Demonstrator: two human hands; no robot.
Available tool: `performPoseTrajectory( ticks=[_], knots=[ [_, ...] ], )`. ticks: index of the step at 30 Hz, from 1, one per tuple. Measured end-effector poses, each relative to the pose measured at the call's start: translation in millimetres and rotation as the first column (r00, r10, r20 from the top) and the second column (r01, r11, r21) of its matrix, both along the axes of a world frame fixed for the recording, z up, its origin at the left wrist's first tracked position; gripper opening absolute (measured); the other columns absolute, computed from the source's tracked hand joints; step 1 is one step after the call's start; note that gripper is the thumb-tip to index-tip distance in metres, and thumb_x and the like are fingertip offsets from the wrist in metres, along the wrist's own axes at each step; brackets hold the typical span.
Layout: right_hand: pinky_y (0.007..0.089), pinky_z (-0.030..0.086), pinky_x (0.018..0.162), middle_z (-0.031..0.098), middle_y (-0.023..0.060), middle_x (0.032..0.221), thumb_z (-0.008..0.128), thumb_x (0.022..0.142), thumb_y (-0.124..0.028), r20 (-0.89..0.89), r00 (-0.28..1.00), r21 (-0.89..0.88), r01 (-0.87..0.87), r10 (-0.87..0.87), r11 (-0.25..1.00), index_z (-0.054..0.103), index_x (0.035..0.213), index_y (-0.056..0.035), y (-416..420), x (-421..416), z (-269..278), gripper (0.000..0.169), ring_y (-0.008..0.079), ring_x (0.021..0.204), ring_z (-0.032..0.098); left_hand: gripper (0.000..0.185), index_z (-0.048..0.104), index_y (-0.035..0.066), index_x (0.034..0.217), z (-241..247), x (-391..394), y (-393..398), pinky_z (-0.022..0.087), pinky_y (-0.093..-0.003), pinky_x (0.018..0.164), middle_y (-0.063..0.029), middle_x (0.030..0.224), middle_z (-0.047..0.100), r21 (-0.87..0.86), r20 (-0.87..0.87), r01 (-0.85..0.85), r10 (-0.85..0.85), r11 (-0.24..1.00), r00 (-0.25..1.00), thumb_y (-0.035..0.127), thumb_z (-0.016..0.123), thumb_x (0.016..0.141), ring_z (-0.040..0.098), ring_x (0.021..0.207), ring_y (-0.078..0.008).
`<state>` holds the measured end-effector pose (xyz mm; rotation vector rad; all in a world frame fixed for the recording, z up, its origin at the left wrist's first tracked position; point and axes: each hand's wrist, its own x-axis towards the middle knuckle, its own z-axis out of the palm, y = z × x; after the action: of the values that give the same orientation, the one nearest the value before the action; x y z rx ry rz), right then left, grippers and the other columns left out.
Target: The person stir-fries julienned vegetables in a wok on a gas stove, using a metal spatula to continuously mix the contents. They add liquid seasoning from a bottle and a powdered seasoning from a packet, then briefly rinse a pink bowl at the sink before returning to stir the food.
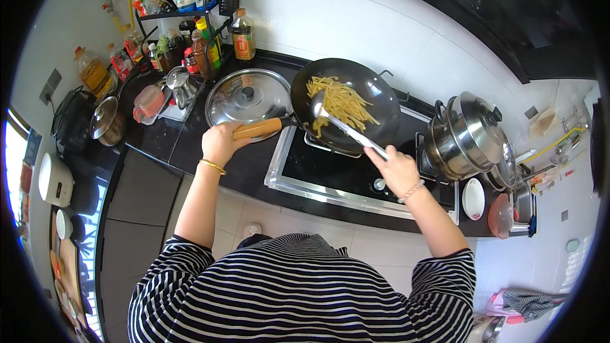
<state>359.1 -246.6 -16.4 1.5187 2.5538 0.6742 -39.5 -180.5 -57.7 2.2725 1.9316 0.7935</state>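
My left hand [222, 143] grips the wooden handle [258, 128] of a dark wok [381, 100], which stands over the left burner of the gas hob [329, 171]. Yellow strips of food, perhaps potato, [345, 100] lie in the wok, mostly towards its left and middle. Held in my right hand [393, 166] is a metal ladle [352, 133]; its bowl rests among the strips at their left side, and its shaft crosses the wok's near rim. A round steel lid with a black knob [228, 100] lies on the counter, left of the wok and behind its handle.
A stacked steel steamer pot [457, 138] occupies the hob's right side. Beyond it are a white dish [473, 199] and a pink bowl [500, 216]. Bottles, a steel kettle [182, 86] and a pink container [149, 101] crowd the left corner. A range hood [476, 14] hangs overhead.
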Motion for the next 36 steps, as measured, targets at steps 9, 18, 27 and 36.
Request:
performPoseTrajectory(
  ticks=[9,18,27,36],
  knots=[
    [0.0316,0.046,0.048,0.044,0.0072,0.072,0.051,0.078,-0.007,-0.102,0.992,0.03,-0.072,0.074,0.997,0.047,0.127,-0.0291,1.9,10.2,8.3,0.054,0.0188,0.056,0.055,0.041,0.064,0.012,0.094,-14.6,-7.9,19.5,0.047,-0.0371,0.067,-0.0079,0.076,0.061,0.146,-0.144,0.045,-0.024,0.988,0.989,0.041,0.071,0.066,0.06,0.077,-0.0265],
    [0.036,0.047,0.047,0.045,0.0107,0.066,0.052,0.082,-0.009,-0.25,0.967,0.115,0.08,-0.05,0.99,0.054,0.121,-0.0288,7.8,54.4,38.9,0.044,0.0271,0.054,0.056,0.048,0.063,0.008,0.096,-8.2,-2.8,17.1,0.046,-0.0377,0.073,-0.0096,0.084,0.062,0.098,-0.274,0.0,0.027,0.995,0.961,0.043,0.071,0.066,0.059,0.086,-0.0274],
    [0.0449,0.046,0.06,0.058,0.0171,0.072,0.051,0.087,-0.02,-0.52,0.836,-0.136,0.12,-0.174,0.983,0.049,0.125,-0.0262,73.5,39.1,-22.5,0.039,0.0361,0.066,0.058,0.056,0.058,0.006,0.074,-12.2,1.5,24.0,0.049,-0.0351,0.059,-0.0102,0.068,0.061,0.097,-0.263,-0.034,0.058,0.995,0.963,0.061,0.061,0.068,0.062,0.069,-0.0251],
    [0.0429,0.047,0.069,0.06,0.0236,0.088,0.049,0.087,-0.012,-0.664,0.672,-0.161,0.3,-0.328,0.94,0.055,0.119,-0.0135,43.5,76.2,-3.7,0.032,0.0387,0.083,0.059,0.051,0.058,0.006,0.07,-17.0,0.1,24.9,0.05,-0.0355,0.059,-0.0094,0.067,0.06,0.158,-0.216,-0.007,0.041,0.987,0.975,0.057,0.063,0.069,0.062,0.067,-0.0256]
  ],
)
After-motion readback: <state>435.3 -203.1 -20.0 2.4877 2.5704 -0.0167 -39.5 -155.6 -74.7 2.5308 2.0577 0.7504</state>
